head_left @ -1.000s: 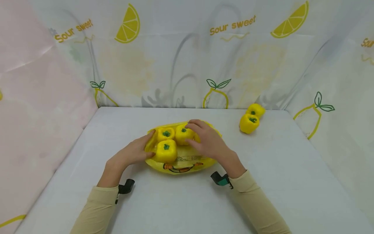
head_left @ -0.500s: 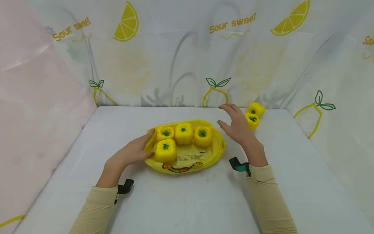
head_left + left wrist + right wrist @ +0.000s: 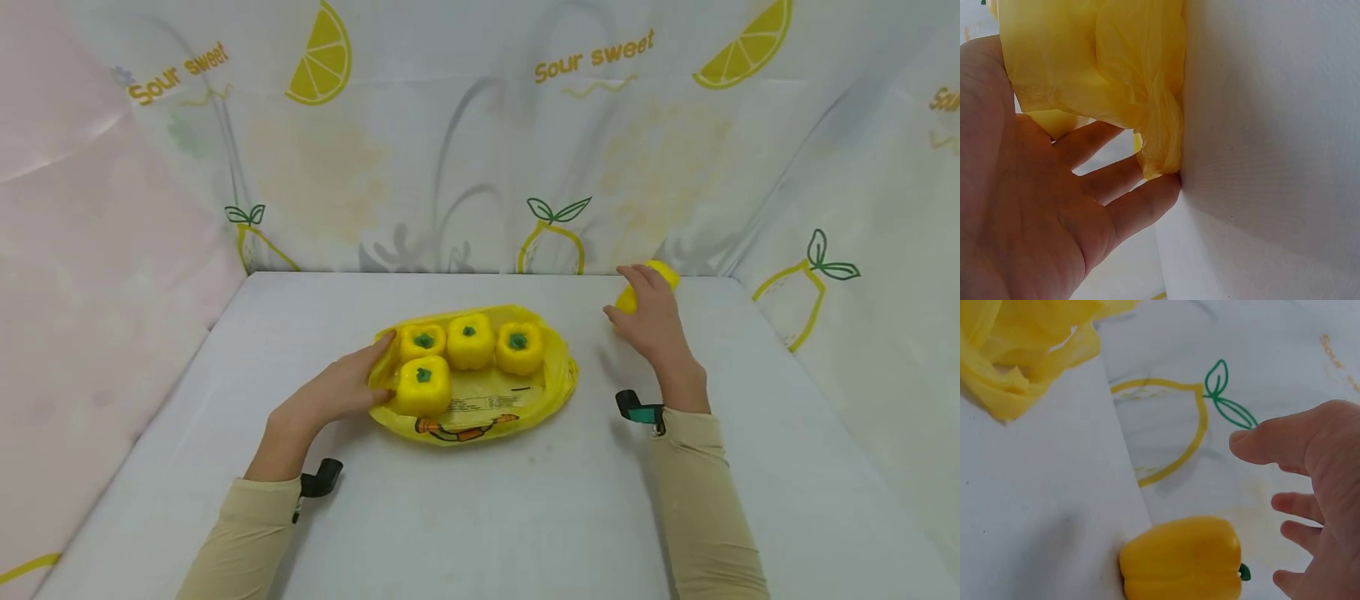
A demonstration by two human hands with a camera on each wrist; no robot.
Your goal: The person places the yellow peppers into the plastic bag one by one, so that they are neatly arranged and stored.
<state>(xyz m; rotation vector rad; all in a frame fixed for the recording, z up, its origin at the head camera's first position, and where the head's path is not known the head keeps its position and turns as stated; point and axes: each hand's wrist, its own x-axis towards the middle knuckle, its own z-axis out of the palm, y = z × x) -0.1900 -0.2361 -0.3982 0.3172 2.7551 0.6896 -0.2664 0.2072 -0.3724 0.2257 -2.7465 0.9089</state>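
**Head view: two-o'clock reach**

The uncurled, empty right hand (image 3: 654,318) hangs beside glossy yellow bell peppers (image 3: 1182,559), two o'clock from the yellow plastic bag (image 3: 560,375); the unclenched left hand (image 3: 341,386) touches its nine-o'clock rim. Best encircle one pepper before lifting.

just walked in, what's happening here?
A person's left hand rests against the left end of an open yellow bag with four yellow peppers inside. The right hand is out over the loose peppers at the table's far right, partly hiding them. The right wrist view shows it holding nothing.
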